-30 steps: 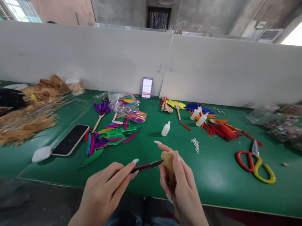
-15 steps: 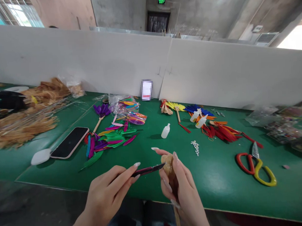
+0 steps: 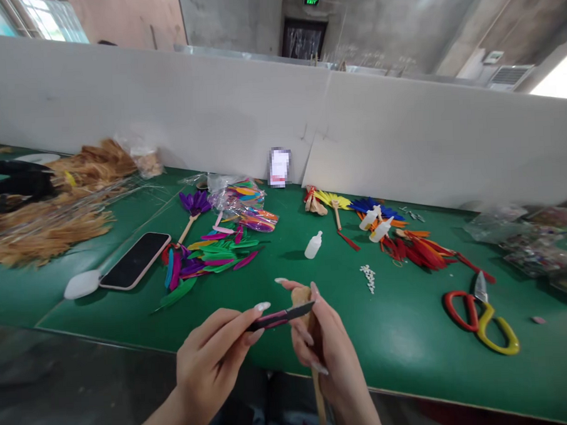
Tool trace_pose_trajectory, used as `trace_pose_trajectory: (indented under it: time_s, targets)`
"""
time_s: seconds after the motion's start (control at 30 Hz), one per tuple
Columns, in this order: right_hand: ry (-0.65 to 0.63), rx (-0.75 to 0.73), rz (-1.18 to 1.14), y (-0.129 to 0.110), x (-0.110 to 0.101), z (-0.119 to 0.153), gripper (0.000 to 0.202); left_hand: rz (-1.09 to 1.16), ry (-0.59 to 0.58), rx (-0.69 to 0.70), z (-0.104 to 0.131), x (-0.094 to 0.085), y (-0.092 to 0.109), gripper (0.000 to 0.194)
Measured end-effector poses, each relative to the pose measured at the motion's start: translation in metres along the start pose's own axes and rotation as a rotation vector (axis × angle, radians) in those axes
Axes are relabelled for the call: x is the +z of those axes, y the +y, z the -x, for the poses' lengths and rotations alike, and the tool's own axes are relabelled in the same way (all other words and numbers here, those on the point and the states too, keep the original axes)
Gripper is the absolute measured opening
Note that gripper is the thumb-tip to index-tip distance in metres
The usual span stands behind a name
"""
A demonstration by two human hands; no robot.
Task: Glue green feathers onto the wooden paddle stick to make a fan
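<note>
Head view: gripping dark tool (image 3: 279, 317) in left fingers (image 3: 239, 323), wooden piece (image 3: 300, 295) in right fingers (image 3: 323, 312), above surface's front edge (image 3: 413, 388); seemingly partway, unfinished.

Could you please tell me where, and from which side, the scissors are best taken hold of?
Probably best by the yellow handle, coming from the near edge of the table with the right hand, once free. The scissors lie flat, this loop nearest the person and the blades pointing away, so the grip should stay off the cutting edges.
</note>
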State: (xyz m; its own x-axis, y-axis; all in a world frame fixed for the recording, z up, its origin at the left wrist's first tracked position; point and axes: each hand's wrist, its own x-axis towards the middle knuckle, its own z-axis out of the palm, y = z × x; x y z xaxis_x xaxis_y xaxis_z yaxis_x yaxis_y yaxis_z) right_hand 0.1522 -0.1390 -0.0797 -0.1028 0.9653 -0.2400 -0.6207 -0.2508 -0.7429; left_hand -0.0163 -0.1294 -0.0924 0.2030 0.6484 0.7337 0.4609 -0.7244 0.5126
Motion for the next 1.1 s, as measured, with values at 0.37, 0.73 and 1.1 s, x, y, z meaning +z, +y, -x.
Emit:
trace_pose_trajectory:
  time_s: [0.37, 0.73, 1.1]
  targets:
    - [0.08, -0.105, 0.0, -0.001, -0.001, 0.0, 0.042, -0.027, -0.207, -0.058, 0.001, -0.008, -0.008, 0.029]
    - [0.168, -0.104, 0.179, -0.006, 0.007, 0.01, 0.047, -0.172, -0.255, 0.04, 0.002, -0.013, -0.012, 0.027]
    - [0.065, -0.066, 0.319, -0.013, 0.003, 0.009, 0.047, -0.331, -0.315, 0.186, -0.01, -0.022, -0.016, 0.024]
